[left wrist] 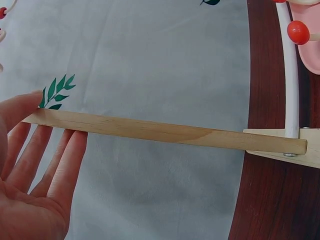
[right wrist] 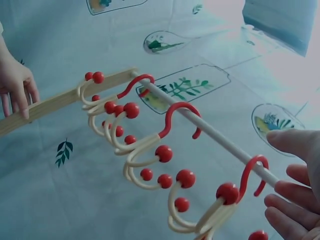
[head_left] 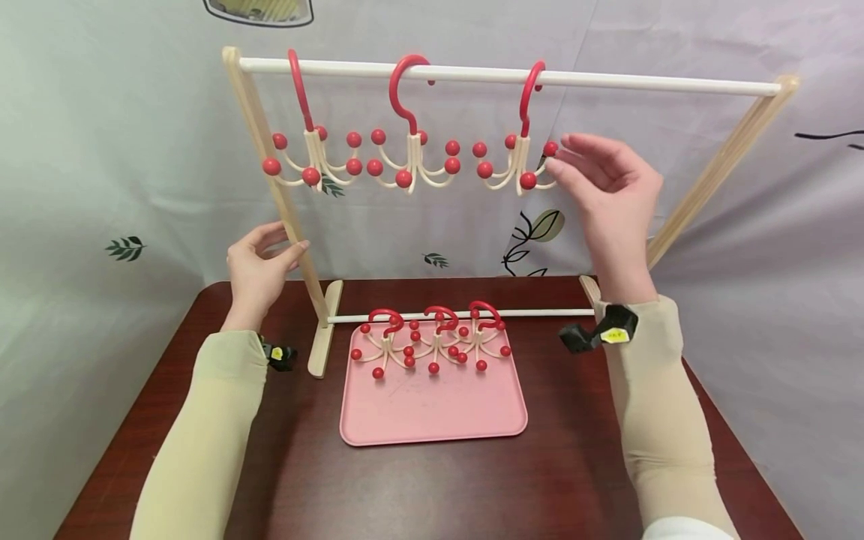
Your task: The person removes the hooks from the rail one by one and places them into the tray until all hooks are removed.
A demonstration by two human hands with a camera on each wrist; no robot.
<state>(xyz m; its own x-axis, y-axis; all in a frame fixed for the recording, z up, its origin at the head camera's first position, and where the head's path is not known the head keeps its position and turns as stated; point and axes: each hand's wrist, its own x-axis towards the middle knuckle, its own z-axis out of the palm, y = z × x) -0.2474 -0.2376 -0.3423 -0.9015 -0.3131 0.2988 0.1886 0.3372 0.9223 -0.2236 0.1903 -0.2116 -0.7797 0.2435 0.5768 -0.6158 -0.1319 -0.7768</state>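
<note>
My left hand (head_left: 259,270) pinches the left wooden post (head_left: 297,225) of a rack between thumb and fingers; the left wrist view shows the thumb on one edge of the post (left wrist: 150,132) and the fingers on the other. Three hangers with red hooks and red-balled arms hang from the white top rail (head_left: 472,73). Beside the rightmost hanger (head_left: 523,154) is my right hand (head_left: 610,187), thumb and fingers apart. Nothing shows between them in the right wrist view, where the hand (right wrist: 295,185) is close to the rail (right wrist: 220,137).
A pink tray (head_left: 432,412) lies on the dark red table (head_left: 432,487), holding several more red-hooked hangers near its back edge. Behind the tray runs the rack's white lower bar (head_left: 547,313). The right wooden post (head_left: 722,165) stands behind my right forearm. A patterned cloth hangs behind.
</note>
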